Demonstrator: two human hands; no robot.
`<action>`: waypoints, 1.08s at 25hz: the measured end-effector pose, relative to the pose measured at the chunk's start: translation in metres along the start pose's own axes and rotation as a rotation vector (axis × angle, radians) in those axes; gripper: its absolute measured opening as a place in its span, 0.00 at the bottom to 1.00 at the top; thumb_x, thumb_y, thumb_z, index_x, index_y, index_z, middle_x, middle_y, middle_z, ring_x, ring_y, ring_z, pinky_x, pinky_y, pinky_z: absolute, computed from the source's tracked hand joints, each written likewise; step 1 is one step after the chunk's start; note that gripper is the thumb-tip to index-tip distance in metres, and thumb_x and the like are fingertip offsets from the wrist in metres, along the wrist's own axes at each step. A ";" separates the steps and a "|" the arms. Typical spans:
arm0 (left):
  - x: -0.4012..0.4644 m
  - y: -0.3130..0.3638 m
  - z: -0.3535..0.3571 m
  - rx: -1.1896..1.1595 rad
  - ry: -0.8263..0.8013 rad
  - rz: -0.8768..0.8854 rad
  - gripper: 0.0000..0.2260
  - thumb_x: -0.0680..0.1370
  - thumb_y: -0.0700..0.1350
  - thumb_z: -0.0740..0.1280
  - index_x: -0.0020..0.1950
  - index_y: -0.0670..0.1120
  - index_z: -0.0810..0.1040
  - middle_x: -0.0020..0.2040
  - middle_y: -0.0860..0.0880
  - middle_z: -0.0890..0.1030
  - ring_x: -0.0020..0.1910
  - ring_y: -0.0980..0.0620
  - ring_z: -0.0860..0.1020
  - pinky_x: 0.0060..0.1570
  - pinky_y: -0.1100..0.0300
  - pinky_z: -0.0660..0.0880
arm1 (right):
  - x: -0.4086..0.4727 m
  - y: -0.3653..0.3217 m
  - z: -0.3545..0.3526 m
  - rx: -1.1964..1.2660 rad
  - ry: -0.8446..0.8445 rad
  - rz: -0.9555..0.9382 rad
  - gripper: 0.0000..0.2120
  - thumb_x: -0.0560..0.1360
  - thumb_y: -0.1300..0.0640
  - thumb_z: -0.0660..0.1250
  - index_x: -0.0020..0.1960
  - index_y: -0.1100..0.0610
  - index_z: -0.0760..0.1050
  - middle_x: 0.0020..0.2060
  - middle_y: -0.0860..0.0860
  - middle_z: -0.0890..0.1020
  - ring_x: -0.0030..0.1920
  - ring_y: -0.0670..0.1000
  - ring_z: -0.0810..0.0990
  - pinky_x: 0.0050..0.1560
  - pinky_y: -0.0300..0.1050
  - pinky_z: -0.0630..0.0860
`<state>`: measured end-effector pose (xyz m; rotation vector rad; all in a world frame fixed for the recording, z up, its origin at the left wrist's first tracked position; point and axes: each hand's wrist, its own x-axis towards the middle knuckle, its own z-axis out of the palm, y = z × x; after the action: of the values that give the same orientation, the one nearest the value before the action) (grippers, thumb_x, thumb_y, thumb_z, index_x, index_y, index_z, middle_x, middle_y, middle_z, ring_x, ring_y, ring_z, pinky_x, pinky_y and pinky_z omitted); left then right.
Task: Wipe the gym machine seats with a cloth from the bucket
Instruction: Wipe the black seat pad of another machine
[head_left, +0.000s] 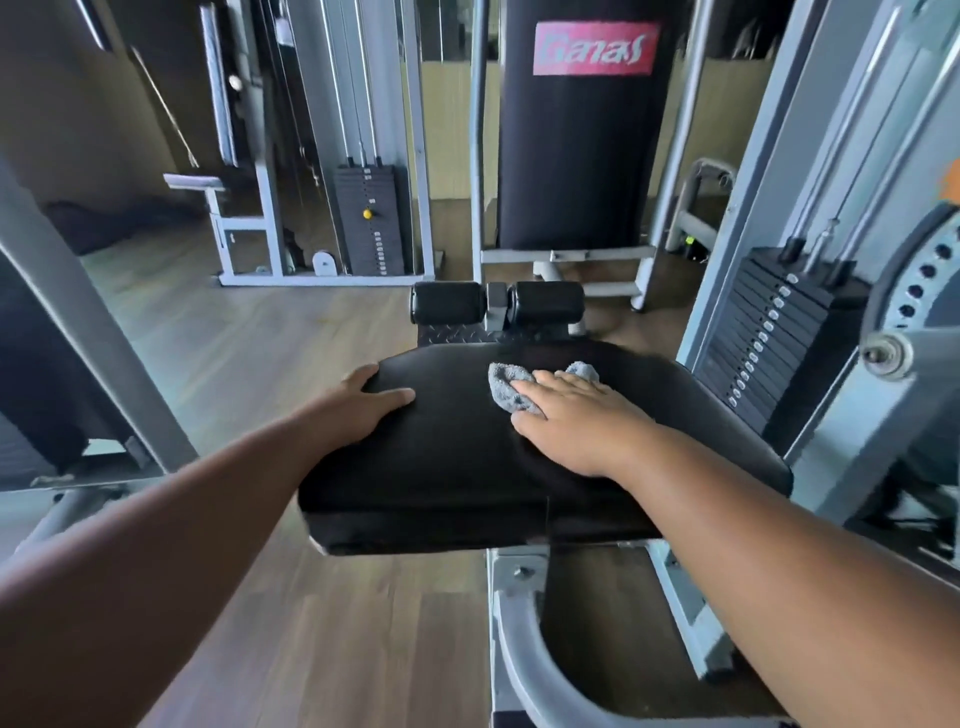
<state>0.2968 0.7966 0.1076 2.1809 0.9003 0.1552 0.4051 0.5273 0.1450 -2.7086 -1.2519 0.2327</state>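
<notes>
Head view, left to right. Weight stack (370, 221) with yellow pin at 11 o'clock, in a grey frame standing on the wood floor (218, 332). Left hand (358, 402) rests palm-down on the seat's left edge, at about 9 o'clock of the pad; fingers together and laid flat, thumb on top of the pad, holding nothing. Black seat (457, 467) fills the centre, slightly tilted, on a grey frame. Two black foam rollers (498, 303) sit just past its far edge at 12 o'clock. Behind them stands an upright black back pad (576, 156) with a red logo patch. Grey cloth (511, 389) lies on the seat's far half, around 1 o'clock from the pad centre. Right hand (576, 421) is pressed flat on it, fingers extended and close together; cloth shows beyond the fingertips on both sides. Second weight stack (774, 338) at 3 o'clock, just beside the seat's right edge. Bucket not visible.
</notes>
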 end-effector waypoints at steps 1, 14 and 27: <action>0.005 -0.001 0.000 -0.007 -0.004 0.037 0.44 0.67 0.69 0.69 0.78 0.55 0.62 0.74 0.45 0.68 0.67 0.42 0.71 0.68 0.47 0.68 | -0.010 -0.004 0.002 0.027 0.014 -0.035 0.30 0.78 0.39 0.46 0.80 0.41 0.51 0.80 0.43 0.53 0.79 0.46 0.47 0.76 0.49 0.46; -0.036 0.027 -0.011 0.212 0.004 0.168 0.22 0.78 0.56 0.67 0.70 0.50 0.75 0.69 0.41 0.71 0.65 0.40 0.72 0.64 0.54 0.67 | -0.096 -0.016 0.031 -0.132 0.455 -0.148 0.25 0.77 0.43 0.50 0.68 0.47 0.75 0.64 0.46 0.79 0.66 0.51 0.75 0.64 0.50 0.69; -0.139 0.011 0.011 0.629 0.259 0.518 0.37 0.69 0.79 0.44 0.71 0.64 0.68 0.73 0.61 0.70 0.69 0.53 0.70 0.65 0.50 0.66 | -0.127 0.002 0.049 -0.228 0.620 -0.166 0.23 0.76 0.45 0.59 0.68 0.50 0.75 0.63 0.51 0.79 0.63 0.58 0.76 0.58 0.56 0.72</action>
<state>0.2038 0.6952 0.1302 3.0101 0.5336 0.4649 0.3149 0.4322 0.1068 -2.5059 -1.3362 -0.7499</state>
